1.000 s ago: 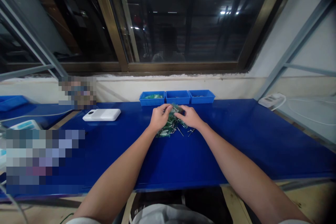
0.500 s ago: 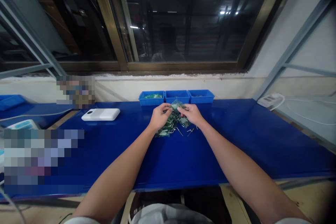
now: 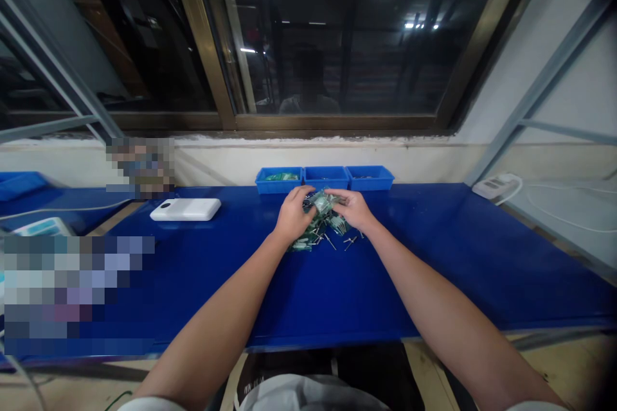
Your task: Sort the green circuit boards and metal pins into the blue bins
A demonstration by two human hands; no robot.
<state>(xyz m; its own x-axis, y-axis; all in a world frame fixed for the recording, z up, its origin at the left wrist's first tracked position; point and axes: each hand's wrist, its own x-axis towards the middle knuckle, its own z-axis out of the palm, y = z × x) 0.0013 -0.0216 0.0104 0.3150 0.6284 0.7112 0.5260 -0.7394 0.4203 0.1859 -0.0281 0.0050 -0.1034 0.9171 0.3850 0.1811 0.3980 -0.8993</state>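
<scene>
Between my hands is a small clear green plastic bag (image 3: pixel 324 200), held just above a loose heap on the blue table. My left hand (image 3: pixel 295 212) curls round the bag's left side, its thumb against the plastic and its fingertips partly hidden behind. On the right edge, my right hand (image 3: pixel 354 210) pinches the bag between thumb and fingers. Below lies a heap of similar green bags (image 3: pixel 303 244) mixed with thin silver metal pins (image 3: pixel 330 241), which look like blind rivets. A few pins (image 3: pixel 350 243) lie loose at the heap's right side.
Along the wall stand three blue bins: the left bin (image 3: pixel 279 180) holds green bags, the middle bin (image 3: pixel 326 178) and right bin (image 3: pixel 370 177) small parts. A white device (image 3: pixel 186 209) lies left on the table (image 3: pixel 328 302). A power strip (image 3: pixel 496 185) sits far right.
My right hand has shifted slightly, first lifting the bag, then lowering it between both hands. My left fingers have opened wider and come round the bag. The heap looks much the same.
</scene>
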